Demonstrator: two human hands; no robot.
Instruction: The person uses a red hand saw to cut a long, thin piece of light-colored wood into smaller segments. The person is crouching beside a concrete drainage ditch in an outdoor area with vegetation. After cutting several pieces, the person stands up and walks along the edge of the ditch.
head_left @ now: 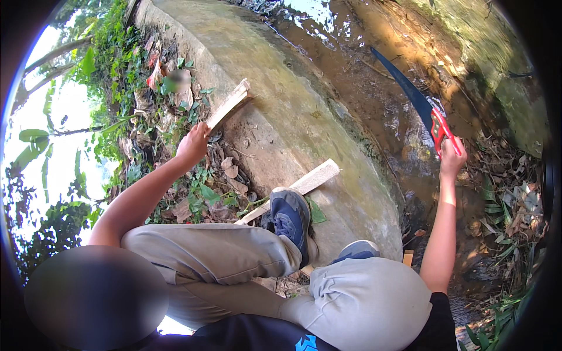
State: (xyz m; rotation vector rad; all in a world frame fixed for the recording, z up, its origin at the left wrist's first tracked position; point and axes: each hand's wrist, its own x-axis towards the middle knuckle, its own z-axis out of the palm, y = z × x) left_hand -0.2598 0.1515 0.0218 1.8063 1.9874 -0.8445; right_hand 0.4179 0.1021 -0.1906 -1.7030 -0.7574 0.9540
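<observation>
My left hand (pixel 193 144) is closed around the lower end of a short piece of wood (pixel 230 106), whose rough pale end points up and to the right above the concrete. Stretched out to the right, my right hand (pixel 452 158) grips the red handle of a hand saw (pixel 412 93). Its dark blade slants up and left over the muddy water, apart from any wood. A longer wooden plank (pixel 319 177) lies across the concrete, with my left shoe (pixel 289 217) on it. Part of the plank is hidden under the shoe.
A mossy concrete ledge (pixel 281 111) curves between leafy ground on the left and a shallow muddy stream (pixel 374 76) on the right. Dry leaves (pixel 230 168) and green plants line the left side. A small wood piece (pixel 408 257) shows beside my right knee. A blurred round patch covers the lower left.
</observation>
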